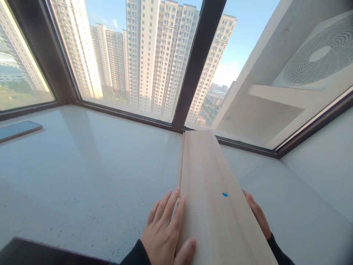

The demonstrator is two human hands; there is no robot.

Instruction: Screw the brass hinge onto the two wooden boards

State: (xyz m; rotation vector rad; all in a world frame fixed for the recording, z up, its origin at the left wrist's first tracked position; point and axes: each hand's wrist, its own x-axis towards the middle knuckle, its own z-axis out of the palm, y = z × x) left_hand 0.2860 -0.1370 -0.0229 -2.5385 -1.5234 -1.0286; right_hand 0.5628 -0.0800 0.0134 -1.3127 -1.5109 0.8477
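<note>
One left hand [163, 230] lies stretched out on the left edge of the wood board [217, 195]. The right hand [258, 214], half hidden, is at the other edge; I can't tell its grip. The board ends by the dark window frame [193, 73]; white sill [96, 173] spreads left.

I'm facing dark-framed windows [195, 66] along the far side. Outside: tall pale tower blocks [149, 55], sunlit, and blue sky [248, 29] with white cloud [227, 73] low down. To my left, white speckled ledge [96, 173], faint sheen toward the glass. Far right, past the pane: air-conditioner unit [320, 55], pale recess [264, 114]. White wall [328, 158] at my right. Bright daylight.
</note>
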